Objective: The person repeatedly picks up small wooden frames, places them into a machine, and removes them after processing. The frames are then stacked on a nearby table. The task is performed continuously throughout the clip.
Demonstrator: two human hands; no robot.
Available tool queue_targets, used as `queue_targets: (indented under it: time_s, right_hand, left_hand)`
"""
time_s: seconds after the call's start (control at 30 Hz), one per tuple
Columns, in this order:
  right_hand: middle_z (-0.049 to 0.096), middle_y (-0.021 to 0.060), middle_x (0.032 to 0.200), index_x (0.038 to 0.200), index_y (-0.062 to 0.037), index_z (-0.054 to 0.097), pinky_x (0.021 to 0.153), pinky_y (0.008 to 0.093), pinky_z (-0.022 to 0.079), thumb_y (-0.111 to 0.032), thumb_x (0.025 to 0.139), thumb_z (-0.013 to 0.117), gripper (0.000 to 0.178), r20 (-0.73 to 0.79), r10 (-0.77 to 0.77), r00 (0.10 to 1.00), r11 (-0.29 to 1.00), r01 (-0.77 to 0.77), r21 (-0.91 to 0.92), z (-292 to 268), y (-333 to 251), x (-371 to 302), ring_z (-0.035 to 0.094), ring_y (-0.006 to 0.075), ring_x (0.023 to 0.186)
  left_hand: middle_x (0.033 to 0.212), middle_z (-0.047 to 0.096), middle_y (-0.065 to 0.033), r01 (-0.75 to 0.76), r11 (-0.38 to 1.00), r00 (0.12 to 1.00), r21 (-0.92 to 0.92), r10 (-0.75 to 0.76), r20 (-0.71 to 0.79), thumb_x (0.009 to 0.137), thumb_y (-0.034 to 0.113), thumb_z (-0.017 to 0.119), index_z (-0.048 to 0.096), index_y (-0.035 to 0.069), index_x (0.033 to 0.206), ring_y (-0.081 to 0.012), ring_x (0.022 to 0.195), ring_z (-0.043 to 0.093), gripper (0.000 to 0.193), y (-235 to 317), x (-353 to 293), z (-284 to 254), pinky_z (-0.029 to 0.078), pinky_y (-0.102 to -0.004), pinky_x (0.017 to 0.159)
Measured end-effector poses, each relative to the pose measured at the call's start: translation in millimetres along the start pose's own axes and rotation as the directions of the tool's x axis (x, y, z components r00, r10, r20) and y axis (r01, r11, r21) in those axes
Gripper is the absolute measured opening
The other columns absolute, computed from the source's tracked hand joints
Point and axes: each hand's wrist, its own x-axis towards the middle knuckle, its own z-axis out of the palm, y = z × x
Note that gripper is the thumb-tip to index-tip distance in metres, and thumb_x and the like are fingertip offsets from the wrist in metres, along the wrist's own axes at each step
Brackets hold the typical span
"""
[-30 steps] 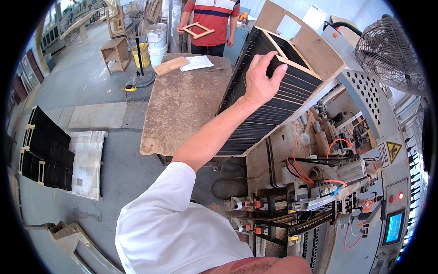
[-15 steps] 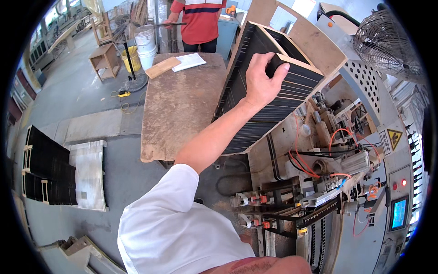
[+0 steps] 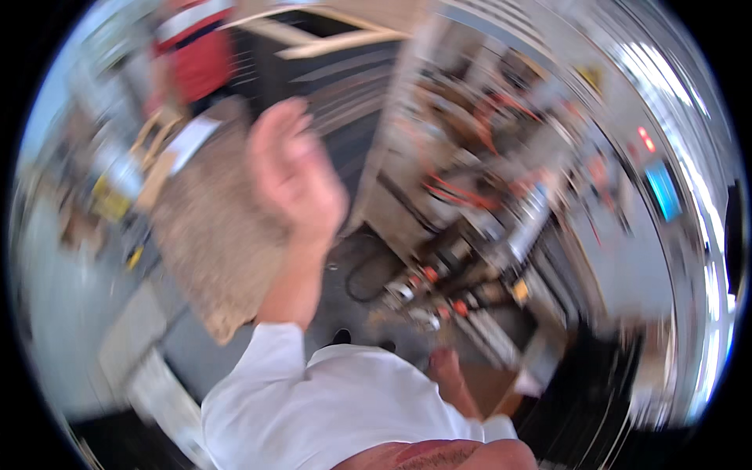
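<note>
My left hand (image 3: 298,172) is raised in front of me, off the near edge of a stack of black boards (image 3: 345,90) with pale wooden ends. Its fingers are stretched out, though smeared by motion, and nothing shows in them. Beneath it lies the worn brown tabletop (image 3: 215,227). Low beside my body is my right hand (image 3: 444,362), small and blurred. Its fingers cannot be made out, nor whether it touches anything.
A machine with orange hoses (image 3: 462,192) and metal clamps stands to the right, beside a lit blue screen (image 3: 663,190). Dark stacked pieces (image 3: 583,392) are at lower right. A person in a red shirt (image 3: 200,59) stands beyond the table, near a white sheet (image 3: 194,143).
My left hand has let go of the black stack's corner and drawn back from it. The view has swung right, bringing my right hand and the dark pieces at lower right into sight.
</note>
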Motion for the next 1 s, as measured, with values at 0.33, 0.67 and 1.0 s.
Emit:
queue_targets:
  time_s: [0.33,0.67,1.0]
  right_hand:
    - [0.063,0.0119,0.101,0.094,-0.0066,0.062,0.082,0.0417,0.048,-0.009,0.073,0.067,0.021,-0.777,0.062,0.627,0.919,-0.339,-0.201,-354,-176,-78,0.059,0.0326,0.097]
    - [0.062,0.0187,0.099,0.105,-0.0061,0.055,0.078,0.0457,0.047,-0.028,0.085,0.060,0.030,-0.807,0.590,-0.019,0.096,-0.991,0.093,-456,-125,-350,0.059,0.0379,0.094]
    - [0.063,0.0112,0.087,0.105,-0.0008,0.060,0.075,0.0321,0.047,-0.007,0.086,0.062,0.020,-0.835,0.550,0.003,0.435,-0.854,0.284,-460,-135,-333,0.060,0.0198,0.079]
  left_hand:
    - [0.082,0.062,-0.0063,0.837,0.545,0.177,0.060,-0.373,0.911,0.093,0.009,0.053,0.057,-0.003,0.101,-0.0107,0.073,0.056,0.015,86,-226,10,0.047,-0.0240,0.068]
    - [0.084,0.063,-0.0047,0.795,0.273,-0.439,0.542,-0.360,0.824,0.094,0.010,0.053,0.059,-0.002,0.106,-0.0089,0.074,0.060,0.018,82,-375,27,0.050,-0.0240,0.066]
    - [0.085,0.064,-0.0027,0.839,0.198,-0.342,0.507,-0.532,0.775,0.094,0.018,0.054,0.060,0.000,0.105,-0.0082,0.071,0.060,0.021,55,-431,177,0.049,-0.0224,0.060]
